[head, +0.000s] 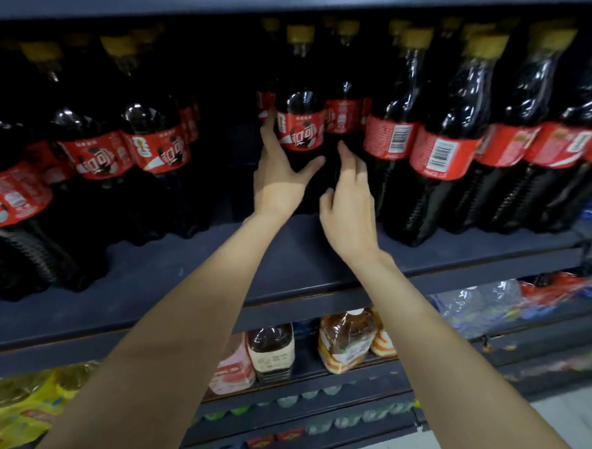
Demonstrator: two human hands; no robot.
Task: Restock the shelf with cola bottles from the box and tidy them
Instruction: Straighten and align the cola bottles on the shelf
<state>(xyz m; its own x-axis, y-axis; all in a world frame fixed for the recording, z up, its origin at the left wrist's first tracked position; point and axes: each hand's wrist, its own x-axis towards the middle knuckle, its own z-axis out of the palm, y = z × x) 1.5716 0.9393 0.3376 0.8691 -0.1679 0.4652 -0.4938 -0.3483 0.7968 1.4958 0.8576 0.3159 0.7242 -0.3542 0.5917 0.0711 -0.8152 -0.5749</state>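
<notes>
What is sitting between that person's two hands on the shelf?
In the head view, a dark plastic cola bottle with a red label stands between the left hand and the right hand.

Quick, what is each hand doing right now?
Left hand: open, straight fingers against the middle cola bottle.
Right hand: open, fingers relaxed, holding nothing.

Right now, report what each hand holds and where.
Nothing gripped. Left hand presses the middle cola bottle below its label: straight fingers along its left side, thumb across the front. Right hand hovers open beside it.
</notes>
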